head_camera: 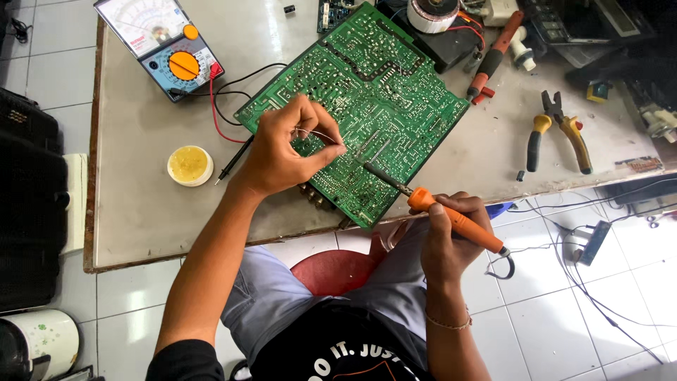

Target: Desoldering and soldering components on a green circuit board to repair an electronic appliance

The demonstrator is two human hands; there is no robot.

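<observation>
White floor tiles surround a grey worktable [141,212], and on it a large green circuit board [374,77] lies flat with its solder side up, turned at an angle so that its near corner hangs a little over the table's near edge. The person's left hand [282,152] rests on the board near its left part, the fingers closed in a pinch on a thin solder wire [321,134] that curves toward the middle. The right hand [451,236] is wrapped around an orange soldering iron [458,222], held off the near edge of the table, and its dark tip [377,173] reaches the board just beside the end of the wire. I think the board is stiff and rather light but fragile, so it is better taken by its edges and not by the soldered face; the wire is soft and bends easily, and the iron should be held only by the orange handle, because the metal end is probably hot. On the far left stands an analog multimeter [166,42] with red and black leads [226,106], and near it a small round tin of yellow flux [190,165]. To the right lie pliers with yellow handles [564,130] and a red-handled tool [490,60].
</observation>
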